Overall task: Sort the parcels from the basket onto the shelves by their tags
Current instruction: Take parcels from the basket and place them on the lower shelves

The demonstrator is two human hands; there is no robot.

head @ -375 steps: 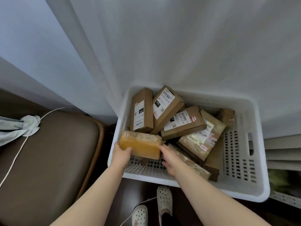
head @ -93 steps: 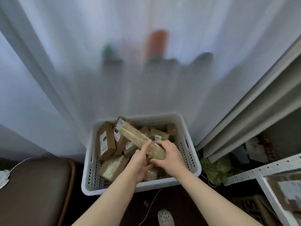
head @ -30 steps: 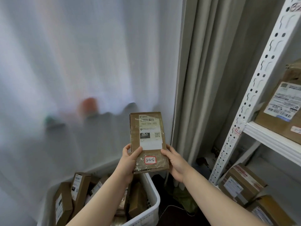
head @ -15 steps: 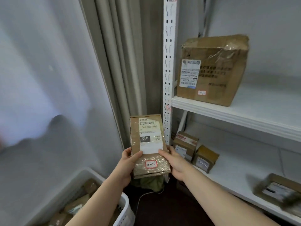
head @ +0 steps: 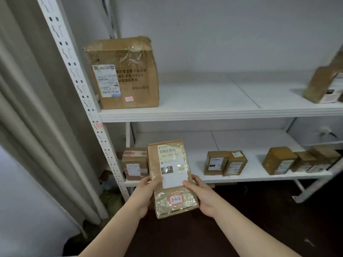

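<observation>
Left hand (head: 143, 193) and right hand (head: 203, 196) are grasping opposite sides of a taped parcel (head: 172, 178), tagged 3-2-6, before white shelves (head: 213, 113).

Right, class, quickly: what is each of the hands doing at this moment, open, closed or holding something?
Left hand: holding the taped parcel by its left edge.
Right hand: holding the same parcel by its right edge.
</observation>
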